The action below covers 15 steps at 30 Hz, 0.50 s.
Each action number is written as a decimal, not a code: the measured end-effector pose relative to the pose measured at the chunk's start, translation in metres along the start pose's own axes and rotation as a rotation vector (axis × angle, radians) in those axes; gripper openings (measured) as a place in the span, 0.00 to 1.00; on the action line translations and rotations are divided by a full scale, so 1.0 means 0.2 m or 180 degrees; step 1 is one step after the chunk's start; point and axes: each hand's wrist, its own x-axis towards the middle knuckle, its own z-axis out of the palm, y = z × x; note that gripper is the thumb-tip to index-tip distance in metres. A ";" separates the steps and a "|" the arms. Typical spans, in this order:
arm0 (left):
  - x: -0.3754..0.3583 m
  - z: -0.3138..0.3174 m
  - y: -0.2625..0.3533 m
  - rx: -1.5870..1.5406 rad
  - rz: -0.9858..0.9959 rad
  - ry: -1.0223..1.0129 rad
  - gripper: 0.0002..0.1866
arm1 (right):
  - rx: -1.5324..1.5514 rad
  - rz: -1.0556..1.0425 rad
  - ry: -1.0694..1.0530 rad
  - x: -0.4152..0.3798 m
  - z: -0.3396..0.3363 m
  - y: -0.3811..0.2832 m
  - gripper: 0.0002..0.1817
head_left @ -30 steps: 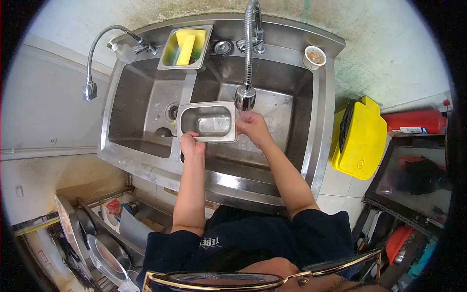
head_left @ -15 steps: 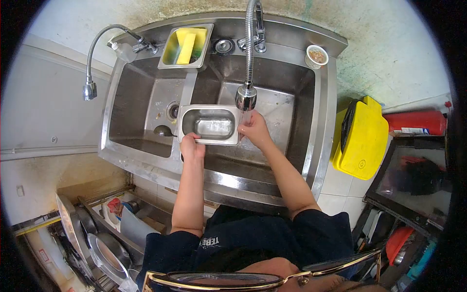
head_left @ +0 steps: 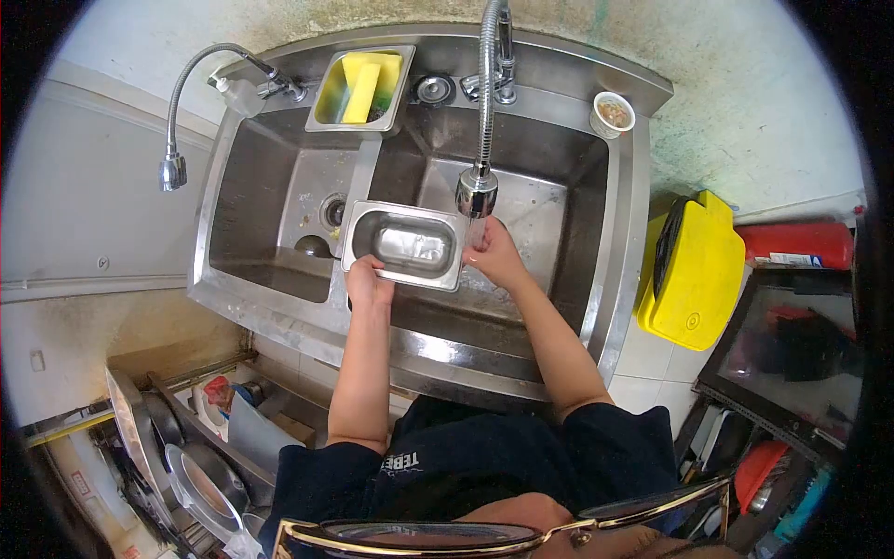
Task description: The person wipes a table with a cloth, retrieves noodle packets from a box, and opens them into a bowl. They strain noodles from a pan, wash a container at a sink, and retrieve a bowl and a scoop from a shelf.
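A small rectangular stainless steel food pan (head_left: 406, 244) is held over the divider and right basin of the sink, its hollow side facing up. My left hand (head_left: 371, 281) is closed on its lower left rim, thumb over the edge and the other fingers hidden beneath. At the pan's right end, my right hand (head_left: 495, 256) is closed against the outer wall, thumb near the rim and fingers partly hidden. Water runs from the right tap head (head_left: 476, 194) over the right hand's fingers and that end of the pan.
The double sink (head_left: 587, 307) has a second flexible tap (head_left: 172, 172) at left. Along its back ledge stand a soap bottle (head_left: 240, 96), a metal container (head_left: 321, 110) with yellow sponges (head_left: 361, 93), and a white cup (head_left: 610, 116). A yellow bin (head_left: 694, 279) is at right.
The pan has turned slightly, its right end now lower and nearer my body. My right hand has shifted a little to the right and down along that end.
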 end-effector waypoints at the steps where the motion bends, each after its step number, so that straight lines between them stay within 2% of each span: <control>1: -0.01 -0.01 0.00 -0.0001 -0.0037 -0.0091 0.12 | 0.0029 -0.0314 -0.0070 -0.01 0.01 -0.01 0.14; 2: -0.02 -0.01 0.00 0.0002 -0.0074 -0.0179 0.13 | 0.0032 -0.0308 -0.0063 -0.01 0.00 -0.02 0.14; 4: -0.08 0.01 0.00 0.0128 -0.0128 -0.0092 0.13 | 0.0054 0.0281 -0.0006 0.00 -0.03 -0.05 0.14; 9: -0.10 0.02 0.03 -0.0044 -0.0277 -0.0193 0.15 | -0.0148 0.0036 -0.0066 0.00 0.01 -0.01 0.12; 10: -0.12 0.03 0.04 0.0008 -0.0243 -0.0113 0.11 | -0.0170 -0.0061 -0.0080 -0.01 0.01 0.00 0.11; 11: -0.14 0.04 0.04 0.0063 -0.0210 -0.0036 0.09 | -0.0169 -0.0057 -0.0075 -0.01 0.00 0.01 0.11; 15: -0.08 -0.02 0.01 0.0257 -0.0102 -0.0172 0.09 | -0.0139 0.0333 0.0155 0.02 0.01 -0.03 0.06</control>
